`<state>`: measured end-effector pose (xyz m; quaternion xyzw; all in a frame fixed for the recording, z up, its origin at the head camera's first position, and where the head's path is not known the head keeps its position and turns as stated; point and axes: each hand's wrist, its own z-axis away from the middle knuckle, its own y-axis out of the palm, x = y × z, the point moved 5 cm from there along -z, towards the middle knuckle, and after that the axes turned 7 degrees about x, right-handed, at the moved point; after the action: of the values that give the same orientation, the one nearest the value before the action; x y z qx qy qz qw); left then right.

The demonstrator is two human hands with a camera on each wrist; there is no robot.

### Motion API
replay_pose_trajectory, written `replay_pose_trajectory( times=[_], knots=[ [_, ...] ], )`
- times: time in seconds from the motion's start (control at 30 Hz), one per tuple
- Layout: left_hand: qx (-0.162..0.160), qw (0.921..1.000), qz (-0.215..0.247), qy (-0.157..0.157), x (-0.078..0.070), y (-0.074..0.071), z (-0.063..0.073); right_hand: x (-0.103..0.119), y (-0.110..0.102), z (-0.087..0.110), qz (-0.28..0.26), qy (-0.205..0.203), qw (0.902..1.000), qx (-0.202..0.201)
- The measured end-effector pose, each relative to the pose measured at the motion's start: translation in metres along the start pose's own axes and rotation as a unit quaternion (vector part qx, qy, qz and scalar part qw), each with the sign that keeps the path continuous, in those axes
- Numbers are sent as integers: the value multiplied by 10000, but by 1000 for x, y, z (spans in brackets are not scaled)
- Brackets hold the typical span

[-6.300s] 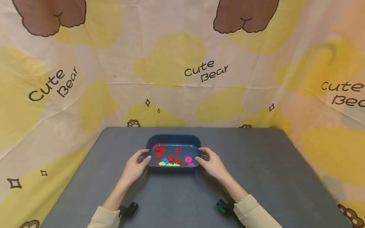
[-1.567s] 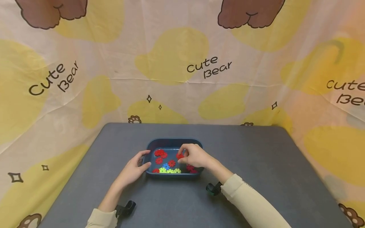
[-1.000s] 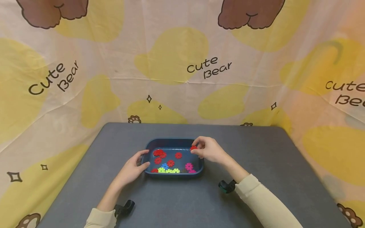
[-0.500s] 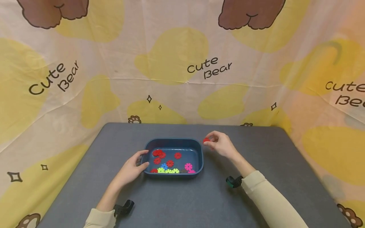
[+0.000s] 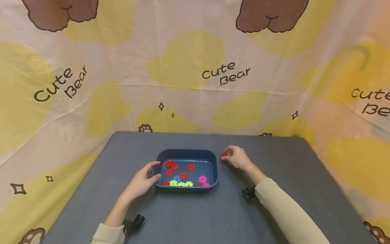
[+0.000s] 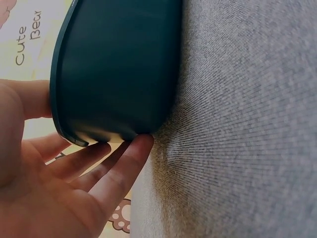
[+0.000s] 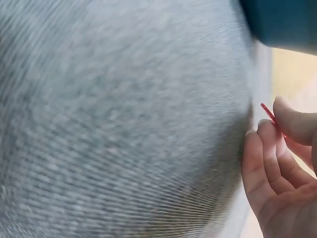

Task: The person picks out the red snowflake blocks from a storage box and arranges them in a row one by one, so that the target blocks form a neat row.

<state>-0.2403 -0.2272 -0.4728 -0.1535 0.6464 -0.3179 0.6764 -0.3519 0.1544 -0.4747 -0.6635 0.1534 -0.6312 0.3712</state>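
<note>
A dark blue plastic box stands on the table with small notched snowflake discs inside. My left hand holds its left end; thumb and index finger lap over the rim, and in the left wrist view other fingers lie against the outer wall. To the right of the box, low over the table, my right hand pinches a red snowflake disc between thumb and fingers. In the right wrist view this disc appears edge-on, partly hidden by the thumb.
In the box lie several red discs, a blue one, yellow-green ones along the near side and pink ones at the right. The grey table ends at a patterned cloth behind.
My right hand let go of the box's right side, took a red snowflake disc from inside, lifted it over the right rim and lowered it beside the box. My left hand stayed on the box.
</note>
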Motion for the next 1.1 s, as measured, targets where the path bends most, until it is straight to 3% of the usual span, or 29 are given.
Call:
replay_pose_trajectory(
  times=[0.23, 0.4, 0.63, 0.83, 1.1],
  knots=[
    [13, 10000, -13, 45, -3, 2, 3, -6, 4, -2, 814, -93, 9966, 35],
    [48, 10000, 12, 53, -2, 2, 3, -8, 0, 0, 967, 8, 9952, 126],
    [73, 9999, 11, 107, -1, 1, 2, 0, -16, 7, 825, -27, 9964, 174],
    [71, 9999, 6, 136, -1, 1, 1, 22, -25, 15, 662, -416, 9969, 12],
    [75, 9998, 63, 151, -2, 0, 1, 55, -24, 29, 313, -633, 9973, -217]
  ],
)
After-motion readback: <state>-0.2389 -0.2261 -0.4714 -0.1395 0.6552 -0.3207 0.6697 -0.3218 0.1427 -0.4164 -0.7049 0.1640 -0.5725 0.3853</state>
